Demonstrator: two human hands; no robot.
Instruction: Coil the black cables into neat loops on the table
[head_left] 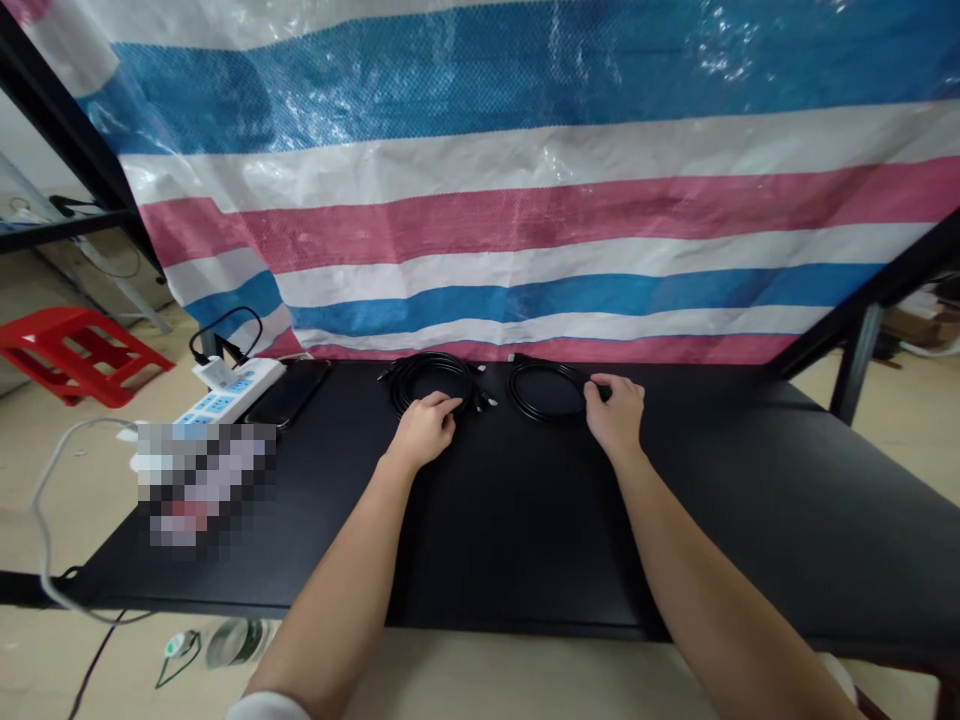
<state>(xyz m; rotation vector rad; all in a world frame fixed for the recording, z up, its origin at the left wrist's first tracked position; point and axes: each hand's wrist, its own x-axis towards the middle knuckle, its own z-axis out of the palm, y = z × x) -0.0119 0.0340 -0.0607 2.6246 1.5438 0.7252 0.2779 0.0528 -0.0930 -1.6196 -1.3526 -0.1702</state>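
Note:
On the black tabletop [517, 520], a thick coil of black cables [431, 362] lies at the back, its several connector ends sticking out to the right. My left hand [426, 432] is at the coil's near edge, fingers curled in and closed on it; the fingertips are partly hidden. To the right lies a thinner coil of black cable [541, 412], with one plug at its upper left. My right hand [616, 410] pinches this coil at its right side, thumb and fingers closed around a dark part of it.
A white power strip [251, 385] with a plugged-in charger and a dark phone [296, 390] lie at the left, beside a blurred-out item. A striped plastic sheet [510, 230] hangs behind the table. A red stool [82, 350] and a glass jar [234, 642] stand on the floor.

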